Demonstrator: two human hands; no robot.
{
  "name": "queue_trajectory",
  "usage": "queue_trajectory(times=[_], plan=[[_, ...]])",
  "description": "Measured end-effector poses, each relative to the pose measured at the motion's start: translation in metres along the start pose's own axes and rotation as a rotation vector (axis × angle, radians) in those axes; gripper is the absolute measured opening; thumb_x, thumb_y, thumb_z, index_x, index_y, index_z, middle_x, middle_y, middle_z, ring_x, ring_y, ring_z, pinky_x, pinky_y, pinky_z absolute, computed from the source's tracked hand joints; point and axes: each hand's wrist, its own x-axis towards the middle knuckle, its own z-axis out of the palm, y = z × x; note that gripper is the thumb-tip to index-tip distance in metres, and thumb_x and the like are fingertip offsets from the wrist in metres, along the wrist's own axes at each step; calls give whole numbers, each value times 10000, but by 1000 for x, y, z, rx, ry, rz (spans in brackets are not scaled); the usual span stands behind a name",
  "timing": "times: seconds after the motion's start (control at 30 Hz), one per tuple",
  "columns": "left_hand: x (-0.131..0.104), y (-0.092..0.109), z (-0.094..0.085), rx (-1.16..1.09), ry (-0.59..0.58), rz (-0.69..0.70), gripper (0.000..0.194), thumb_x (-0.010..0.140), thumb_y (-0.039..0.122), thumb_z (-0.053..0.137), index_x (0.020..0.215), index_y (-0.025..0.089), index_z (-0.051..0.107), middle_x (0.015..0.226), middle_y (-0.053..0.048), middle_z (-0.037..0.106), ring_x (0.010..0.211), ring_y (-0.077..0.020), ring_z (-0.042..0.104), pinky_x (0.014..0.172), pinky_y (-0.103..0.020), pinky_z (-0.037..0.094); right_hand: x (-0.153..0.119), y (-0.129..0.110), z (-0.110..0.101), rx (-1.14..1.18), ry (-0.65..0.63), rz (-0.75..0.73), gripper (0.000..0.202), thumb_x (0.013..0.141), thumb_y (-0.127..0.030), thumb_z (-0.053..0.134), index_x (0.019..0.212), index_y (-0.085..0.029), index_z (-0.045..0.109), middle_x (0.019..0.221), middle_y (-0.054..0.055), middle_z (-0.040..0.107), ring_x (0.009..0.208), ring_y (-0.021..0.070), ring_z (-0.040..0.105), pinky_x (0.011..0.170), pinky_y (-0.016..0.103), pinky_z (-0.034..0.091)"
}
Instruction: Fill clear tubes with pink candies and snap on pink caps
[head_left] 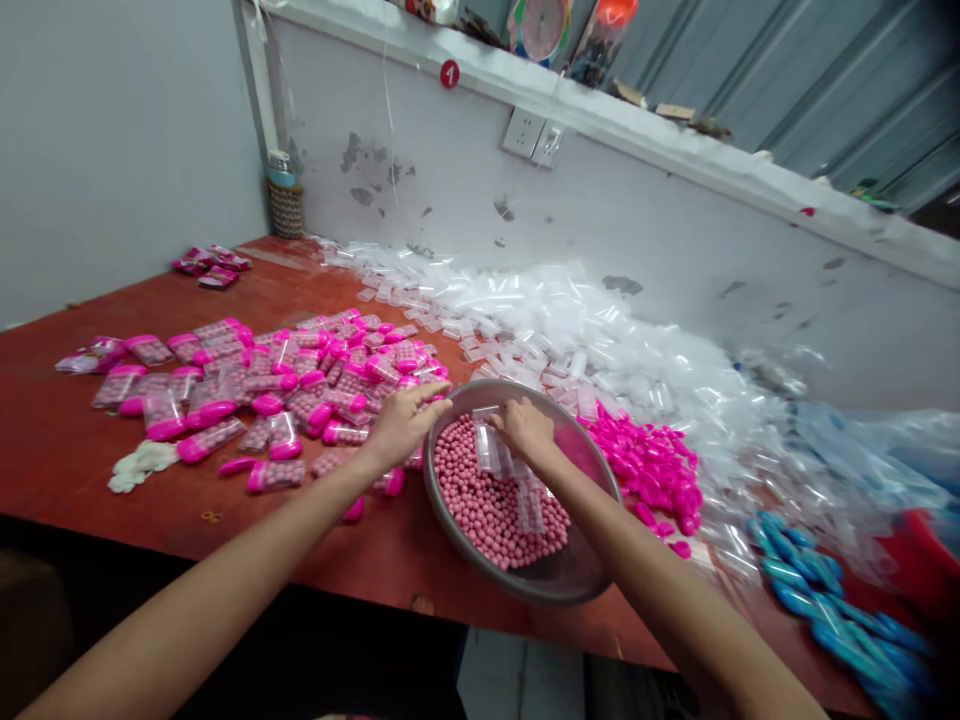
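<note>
A grey bowl (592, 570) of small pink beads (480, 500) sits at the table's front edge. Inside it, my right hand (526, 430) has its fingers curled at a clear plastic container (486, 445); more clear containers (530, 505) lie on the beads below. My left hand (405, 425) is at the bowl's left rim, fingers stretched toward it and nothing visible in them. To its left spreads a heap of bead-filled containers with pink caps (300, 375). Loose pink caps (649, 470) are piled just right of the bowl.
A big heap of clear containers (570, 310) runs along the wall. Blue glossy pieces (810, 580) lie at the right, beside a red object (922, 550). Pink packets (214, 265), a white clump (142, 465) and a woven holder (286, 208) stand or lie on the red table (97, 305).
</note>
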Motion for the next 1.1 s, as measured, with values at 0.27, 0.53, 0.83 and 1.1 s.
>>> queue_trajectory(times=[0.27, 0.53, 0.83, 1.1], plan=[[-3, 15, 27, 150, -102, 133, 268, 776, 210, 470, 1009, 160, 592, 990, -74, 637, 902, -186, 573, 806, -279, 418, 1, 5, -4, 619, 17, -314, 241, 754, -371, 499, 774, -140, 563, 710, 15, 578, 655, 128, 522, 609, 248, 404], [-8, 21, 46, 144, -150, 70, 209, 766, 251, 478, 754, 162, 667, 680, -32, 663, 646, -148, 581, 598, -214, 414, -54, 3, -28, 1466, 27, -171, 372, 638, -312, 670, 937, -200, 478, 801, 9, 614, 717, 149, 581, 618, 290, 483], [-27, 37, 54, -51, -157, 75, 186, 741, 224, 522, 823, 174, 682, 754, -19, 691, 675, -128, 601, 642, -201, 439, -82, -1, -22, 1462, 53, -106, 495, 655, -335, 643, 1109, -188, 512, 1006, 39, 600, 835, 173, 562, 692, 296, 466], [-13, 8, 21, -62, -55, -21, 264, 726, 257, 529, 931, 146, 653, 899, -55, 681, 827, -177, 616, 782, -287, 460, -83, 13, 0, 7, -136, -550, 314, 723, -131, 486, 1027, -98, 555, 864, 151, 632, 761, 243, 590, 655, 340, 433]])
